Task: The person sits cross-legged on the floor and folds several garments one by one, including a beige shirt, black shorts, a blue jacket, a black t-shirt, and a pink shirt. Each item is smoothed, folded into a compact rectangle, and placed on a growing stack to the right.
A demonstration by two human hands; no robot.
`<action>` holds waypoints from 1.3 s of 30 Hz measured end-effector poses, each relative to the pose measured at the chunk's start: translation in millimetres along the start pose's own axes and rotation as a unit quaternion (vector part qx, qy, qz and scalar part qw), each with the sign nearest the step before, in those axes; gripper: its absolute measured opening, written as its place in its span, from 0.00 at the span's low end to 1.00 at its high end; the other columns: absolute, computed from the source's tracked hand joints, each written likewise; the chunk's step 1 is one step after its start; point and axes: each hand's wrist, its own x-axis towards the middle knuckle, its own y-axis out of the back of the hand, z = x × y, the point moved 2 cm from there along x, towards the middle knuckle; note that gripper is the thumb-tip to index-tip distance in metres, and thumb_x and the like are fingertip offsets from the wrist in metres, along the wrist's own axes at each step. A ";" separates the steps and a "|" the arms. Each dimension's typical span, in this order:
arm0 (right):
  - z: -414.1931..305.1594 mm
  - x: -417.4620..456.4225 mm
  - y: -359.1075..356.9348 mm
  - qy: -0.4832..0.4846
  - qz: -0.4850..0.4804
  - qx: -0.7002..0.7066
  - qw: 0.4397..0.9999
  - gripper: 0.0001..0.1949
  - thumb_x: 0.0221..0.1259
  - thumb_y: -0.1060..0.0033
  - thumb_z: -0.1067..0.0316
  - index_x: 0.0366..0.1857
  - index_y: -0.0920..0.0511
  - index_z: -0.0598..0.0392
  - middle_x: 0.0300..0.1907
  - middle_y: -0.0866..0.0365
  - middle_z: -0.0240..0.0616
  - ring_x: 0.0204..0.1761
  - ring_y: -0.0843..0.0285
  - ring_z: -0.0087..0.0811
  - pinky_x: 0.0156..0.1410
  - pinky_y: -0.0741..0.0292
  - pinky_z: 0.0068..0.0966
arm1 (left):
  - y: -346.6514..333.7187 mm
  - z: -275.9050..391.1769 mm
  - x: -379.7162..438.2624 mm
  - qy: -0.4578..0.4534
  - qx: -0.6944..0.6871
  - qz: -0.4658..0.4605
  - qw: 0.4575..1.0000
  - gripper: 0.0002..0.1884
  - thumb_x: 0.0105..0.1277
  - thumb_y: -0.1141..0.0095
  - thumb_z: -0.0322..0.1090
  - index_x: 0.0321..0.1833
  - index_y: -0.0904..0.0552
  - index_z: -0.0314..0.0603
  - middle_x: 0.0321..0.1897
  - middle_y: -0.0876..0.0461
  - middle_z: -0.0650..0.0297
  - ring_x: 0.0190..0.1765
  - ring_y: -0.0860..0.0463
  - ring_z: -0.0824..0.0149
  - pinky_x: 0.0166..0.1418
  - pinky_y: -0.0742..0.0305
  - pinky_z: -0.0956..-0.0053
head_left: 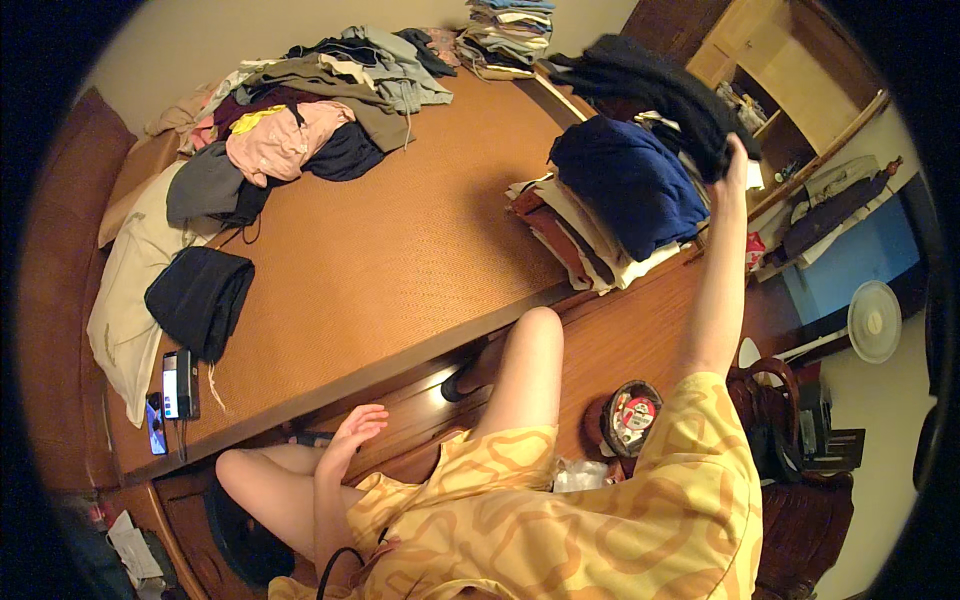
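My right hand (pixel 736 159) grips one end of a black garment (pixel 652 82) that stretches up and to the left, partly blurred. Just below the garment stands a stack of folded clothes (pixel 577 232), topped by a navy blue garment (pixel 622 187). My left hand (pixel 360 431) hangs in the air above my lap, fingers a little apart, holding nothing. Before me lies a bed with a brown woven mat (pixel 390 240). A folded black garment (pixel 202 296) rests at its left side, close to a cream pillow (pixel 127 322).
Loose clothes (pixel 300 135) are heaped along the far left. Another folded stack (pixel 506 37) stands at the back. Two phones (pixel 171 382) (pixel 156 424) lie at the near left corner. An open wooden cabinet (pixel 810 82), a waste bin (pixel 630 416) and a white fan (pixel 874 322) are on the right.
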 end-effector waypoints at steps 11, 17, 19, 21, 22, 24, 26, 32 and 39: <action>148.3 29.3 183.7 -0.163 0.198 -0.293 0.921 0.18 0.56 0.39 0.64 0.51 0.24 0.54 0.41 0.26 0.43 0.38 0.29 0.38 0.47 0.27 0.45 | 16.3 -9.5 -8.7 -0.043 0.001 0.039 0.998 0.19 0.69 0.47 0.39 0.61 0.28 0.45 0.55 0.23 0.65 0.58 0.25 0.70 0.63 0.32 0.72; 151.2 -38.5 85.7 0.068 0.341 -0.515 0.783 0.19 0.49 0.31 0.70 0.49 0.18 0.49 0.52 0.22 0.49 0.46 0.21 0.45 0.52 0.19 0.40 | 23.9 -29.4 -20.3 -0.022 0.002 0.081 0.996 0.15 0.71 0.50 0.39 0.58 0.26 0.46 0.50 0.20 0.65 0.55 0.23 0.71 0.62 0.30 0.72; 112.3 -28.7 94.5 0.218 0.310 -0.507 0.774 0.13 0.50 0.35 0.68 0.42 0.15 0.52 0.50 0.21 0.51 0.48 0.21 0.46 0.55 0.21 0.41 | 16.8 -26.5 1.3 -0.013 0.004 0.074 0.997 0.14 0.71 0.50 0.39 0.57 0.25 0.46 0.50 0.20 0.65 0.54 0.22 0.71 0.60 0.30 0.73; 108.5 -27.0 74.3 0.283 0.264 -0.585 0.713 0.16 0.51 0.37 0.68 0.46 0.16 0.46 0.51 0.21 0.47 0.54 0.26 0.47 0.61 0.29 0.43 | 20.1 -37.1 8.5 -0.023 -0.021 0.098 0.995 0.12 0.69 0.47 0.38 0.53 0.23 0.48 0.43 0.19 0.72 0.47 0.22 0.76 0.50 0.31 0.78; 109.3 -23.3 63.2 0.324 0.231 -0.593 0.700 0.15 0.51 0.38 0.68 0.45 0.16 0.49 0.51 0.21 0.47 0.54 0.26 0.47 0.61 0.30 0.43 | 19.9 -32.5 10.4 -0.014 -0.022 0.106 0.994 0.11 0.69 0.48 0.37 0.52 0.23 0.47 0.43 0.19 0.71 0.47 0.22 0.76 0.50 0.30 0.77; 118.8 -36.4 19.8 0.375 0.166 -0.569 0.713 0.15 0.49 0.41 0.70 0.43 0.16 0.54 0.50 0.21 0.48 0.53 0.26 0.49 0.61 0.32 0.43 | 26.4 -22.6 10.2 -0.031 -0.008 0.127 0.991 0.08 0.68 0.49 0.32 0.47 0.21 0.42 0.40 0.18 0.67 0.43 0.21 0.74 0.51 0.27 0.77; 130.4 -58.2 -32.8 0.409 0.114 -0.576 0.698 0.15 0.49 0.45 0.71 0.43 0.18 0.58 0.55 0.24 0.49 0.60 0.31 0.47 0.67 0.37 0.43 | 53.3 -26.2 17.6 -0.121 0.019 0.151 0.981 0.09 0.69 0.52 0.30 0.49 0.22 0.40 0.40 0.18 0.64 0.44 0.20 0.73 0.51 0.27 0.77; 202.3 -70.1 -112.9 0.394 -0.101 -0.526 0.747 0.13 0.48 0.47 0.77 0.40 0.20 0.61 0.53 0.25 0.50 0.59 0.31 0.47 0.67 0.38 0.39 | 96.9 33.1 57.4 -0.125 0.364 0.368 0.846 0.15 0.65 0.47 0.32 0.54 0.25 0.38 0.56 0.27 0.57 0.58 0.28 0.60 0.61 0.32 0.64; 345.9 -108.4 -197.2 0.256 -0.271 -0.526 0.765 0.12 0.54 0.41 0.71 0.43 0.21 0.53 0.57 0.29 0.47 0.63 0.36 0.47 0.68 0.39 0.40 | 117.4 29.6 116.9 -0.012 0.580 0.554 0.597 0.31 0.67 0.54 0.50 0.72 0.37 0.46 0.74 0.44 0.57 0.75 0.49 0.55 0.76 0.58 0.48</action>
